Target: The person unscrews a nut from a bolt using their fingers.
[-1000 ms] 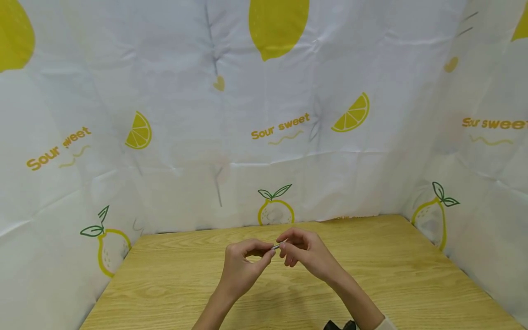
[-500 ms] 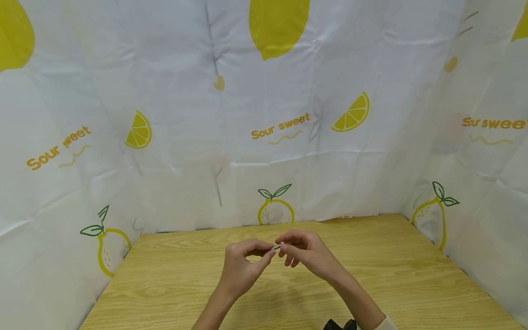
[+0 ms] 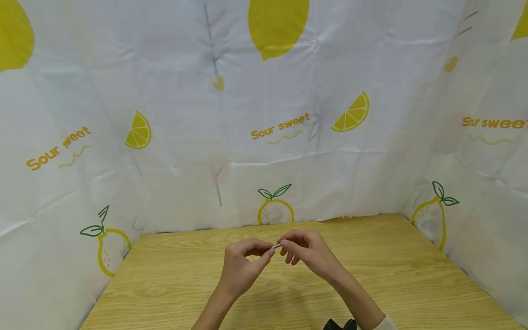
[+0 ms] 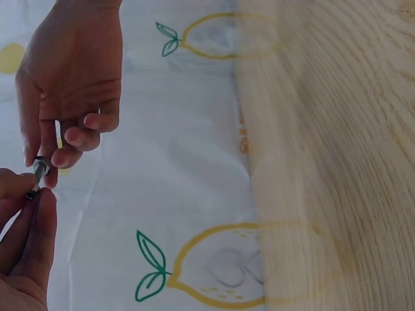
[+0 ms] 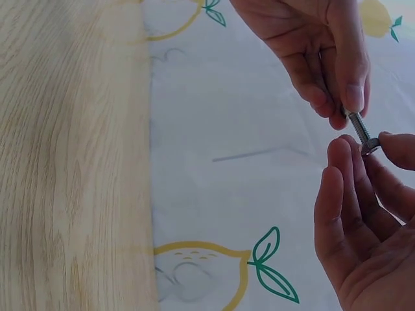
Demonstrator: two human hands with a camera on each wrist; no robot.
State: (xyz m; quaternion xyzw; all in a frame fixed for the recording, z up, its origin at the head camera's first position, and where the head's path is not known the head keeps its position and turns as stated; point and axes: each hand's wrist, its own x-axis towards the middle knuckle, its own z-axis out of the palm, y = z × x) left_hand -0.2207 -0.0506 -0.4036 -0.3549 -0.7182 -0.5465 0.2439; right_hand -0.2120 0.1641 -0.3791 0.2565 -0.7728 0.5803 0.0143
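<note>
Above the table, a small metal bolt point(image 3: 276, 246) spans the gap between both hands' fingertips. My left hand point(image 3: 243, 263) pinches one end between thumb and fingers, which hide much of that end. At the other end, the thumb and fingers of my right hand point(image 3: 307, 252) hold a hexagonal piece point(image 5: 370, 146); whether it is a nut or the bolt's head I cannot tell. Silvery thread on the bolt point(image 5: 359, 126) shows between the hands in the right wrist view. The left wrist view has a dark tip on the bolt point(image 4: 39, 172) at the left fingers.
The wooden table point(image 3: 177, 284) lies below the hands. White cloth point(image 3: 181, 123) printed with lemons rises behind it and at both sides. A black object point(image 3: 340, 325), partly cut off, shows at the bottom edge by the right forearm.
The right thumb and fingertips have shifted slightly at their end of the bolt. My left hand has stayed almost still, with the bolt pinched throughout.
</note>
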